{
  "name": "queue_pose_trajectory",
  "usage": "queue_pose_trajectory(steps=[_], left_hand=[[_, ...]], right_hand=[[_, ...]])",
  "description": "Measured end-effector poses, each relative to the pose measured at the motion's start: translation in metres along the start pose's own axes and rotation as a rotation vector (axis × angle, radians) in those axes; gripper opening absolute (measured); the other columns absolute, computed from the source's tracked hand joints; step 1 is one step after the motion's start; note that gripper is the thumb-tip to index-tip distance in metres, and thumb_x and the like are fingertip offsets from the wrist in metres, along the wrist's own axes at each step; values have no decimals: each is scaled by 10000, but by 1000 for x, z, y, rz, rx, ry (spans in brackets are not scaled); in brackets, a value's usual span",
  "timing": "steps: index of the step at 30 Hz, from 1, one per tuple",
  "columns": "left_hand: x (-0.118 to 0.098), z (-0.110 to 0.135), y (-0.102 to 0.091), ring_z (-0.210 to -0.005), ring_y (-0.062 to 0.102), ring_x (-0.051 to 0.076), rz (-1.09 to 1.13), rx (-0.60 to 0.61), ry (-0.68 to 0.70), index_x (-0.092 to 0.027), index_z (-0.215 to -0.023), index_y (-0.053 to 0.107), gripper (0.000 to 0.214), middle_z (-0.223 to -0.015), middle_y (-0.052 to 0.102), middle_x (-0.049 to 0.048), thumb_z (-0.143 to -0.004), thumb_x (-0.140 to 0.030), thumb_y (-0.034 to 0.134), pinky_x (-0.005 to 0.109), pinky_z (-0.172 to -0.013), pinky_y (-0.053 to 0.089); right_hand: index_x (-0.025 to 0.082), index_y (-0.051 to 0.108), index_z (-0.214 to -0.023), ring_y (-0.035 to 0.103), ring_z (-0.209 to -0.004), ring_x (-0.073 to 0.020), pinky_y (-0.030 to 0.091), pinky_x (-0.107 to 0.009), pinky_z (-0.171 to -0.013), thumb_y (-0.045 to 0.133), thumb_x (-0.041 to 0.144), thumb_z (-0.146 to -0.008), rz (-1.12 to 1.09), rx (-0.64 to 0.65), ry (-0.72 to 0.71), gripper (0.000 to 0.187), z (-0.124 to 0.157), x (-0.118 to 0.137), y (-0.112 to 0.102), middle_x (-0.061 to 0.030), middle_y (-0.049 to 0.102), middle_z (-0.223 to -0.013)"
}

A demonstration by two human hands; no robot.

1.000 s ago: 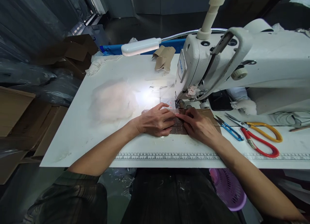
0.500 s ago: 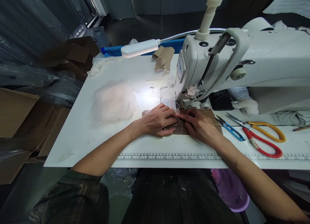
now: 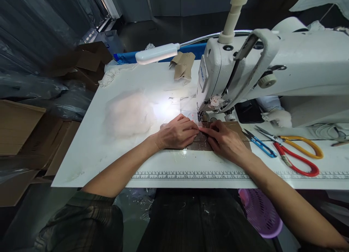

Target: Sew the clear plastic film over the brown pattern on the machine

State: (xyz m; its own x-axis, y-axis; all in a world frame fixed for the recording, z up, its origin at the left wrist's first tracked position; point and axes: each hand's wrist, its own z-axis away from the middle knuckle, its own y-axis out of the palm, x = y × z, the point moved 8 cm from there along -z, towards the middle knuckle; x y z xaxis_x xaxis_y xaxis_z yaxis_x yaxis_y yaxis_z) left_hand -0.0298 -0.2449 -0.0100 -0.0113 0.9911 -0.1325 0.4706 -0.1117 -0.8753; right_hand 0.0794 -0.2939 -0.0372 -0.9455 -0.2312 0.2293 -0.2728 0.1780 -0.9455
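Note:
Side by side, my hands rest on a flat brown piece (image 3: 231,127) lying on the white table, just in front of the needle area of a white sewing machine (image 3: 203,88). My left hand (image 3: 178,132) is closed, its fingers curled and drawn together over the brown piece. My right hand (image 3: 225,139) is closed too, with its index finger reaching to the left fingertips. Something small, pale and sheer shows at the meeting fingertips, too little to name. A shiny clear layer seems to cover part of the brown piece.
Right of my hands lie blue thread snips (image 3: 260,143) and scissors (image 3: 297,146) with one yellow and one red handle. A fluffy pale pink heap (image 3: 129,115) sits left. A lamp (image 3: 157,54) hangs over the table (image 3: 89,154); a purple basket (image 3: 261,212) stands below its edge.
My left fingers have drawn closer together, and their tips have moved slightly up beside the right index finger. The right hand is nearly still.

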Motion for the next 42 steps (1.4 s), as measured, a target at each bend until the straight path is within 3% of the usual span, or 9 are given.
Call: queue_pose_trajectory(steps=[5,12,19,24,35,42], left_hand=[[8,-4,8,-883,605,173,139,93,-89,-161,-987,663,175,-971,666,78,-886,-212,529,331,-774,488],[11,-11,8,-804,606,143,141,69,-184,-170,-847,677,189,-875,661,45,-905,-234,509,291,-706,485],[7,-8,8,-760,594,139,7,3,-127,-161,-814,668,216,-860,671,45,-924,-242,500,301,-669,436],[-1,-7,11,-699,544,131,-110,54,-31,-192,-788,674,240,-882,681,38,-932,-228,486,323,-689,410],[-6,-3,7,-759,559,163,-72,113,31,-179,-880,691,224,-997,666,82,-903,-237,475,349,-750,396],[-8,-2,8,-767,564,175,-106,137,37,-172,-891,678,230,-923,669,73,-909,-234,457,358,-745,398]], right_hand=[[249,637,-1226,577,-868,-208,492,-293,-613,447,207,-902,-49,1,34,378,0,-4,1,-106,539,-1051],[244,656,-1193,583,-858,-202,522,-320,-692,467,202,-887,-105,-8,50,362,0,-6,1,-94,546,-1045],[253,646,-1219,589,-879,-210,518,-332,-718,464,187,-884,-126,1,53,386,0,-7,2,-94,538,-1050],[261,637,-1227,586,-859,-202,510,-319,-698,464,194,-884,-106,6,67,390,0,-8,2,-95,537,-1068],[246,647,-1210,584,-830,-204,491,-304,-631,440,190,-898,-72,-2,51,379,-1,-3,0,-104,544,-1047],[243,629,-1224,573,-839,-208,476,-300,-628,437,184,-890,-39,-16,10,390,0,-3,2,-108,538,-1046]])
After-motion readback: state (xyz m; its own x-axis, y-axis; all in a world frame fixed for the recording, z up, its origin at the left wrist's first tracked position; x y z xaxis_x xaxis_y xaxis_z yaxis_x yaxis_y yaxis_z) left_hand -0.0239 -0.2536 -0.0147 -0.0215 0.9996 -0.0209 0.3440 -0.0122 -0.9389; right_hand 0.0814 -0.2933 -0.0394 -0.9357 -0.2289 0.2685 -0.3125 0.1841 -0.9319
